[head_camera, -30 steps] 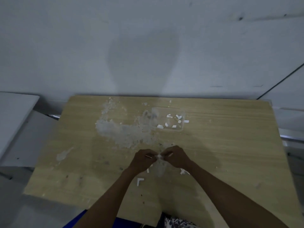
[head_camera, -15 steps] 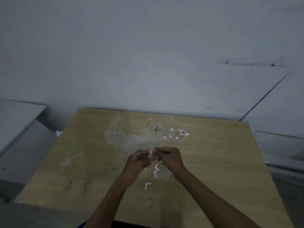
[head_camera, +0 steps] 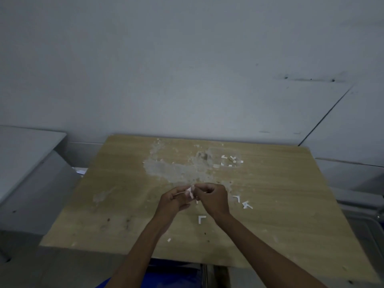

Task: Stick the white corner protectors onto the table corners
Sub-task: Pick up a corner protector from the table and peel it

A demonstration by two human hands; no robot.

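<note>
Over the middle of the wooden table (head_camera: pixel 280 183), my left hand (head_camera: pixel 173 201) and my right hand (head_camera: pixel 212 197) meet and together pinch a small white corner protector (head_camera: pixel 190 191). Loose white L-shaped protectors lie on the tabletop: one (head_camera: pixel 201 218) just below my right wrist, one (head_camera: pixel 236 198) to the right of that hand, and another (head_camera: pixel 247 204) beside it. A white scrap (head_camera: pixel 169 239) lies near my left forearm. How the held piece is oriented is too small to tell.
A clear plastic bag (head_camera: pixel 225 161) with several small white pieces lies at the back centre. A grey-white residue patch (head_camera: pixel 170 169) covers the table's middle back. A grey cabinet (head_camera: pixel 27 167) stands to the left, a wall behind, a low ledge (head_camera: pixel 353 169) at right.
The view has tilted and shifted, so the table sits lower in frame. Both hands keep pinching the small white piece between them, now raised slightly off the tabletop.
</note>
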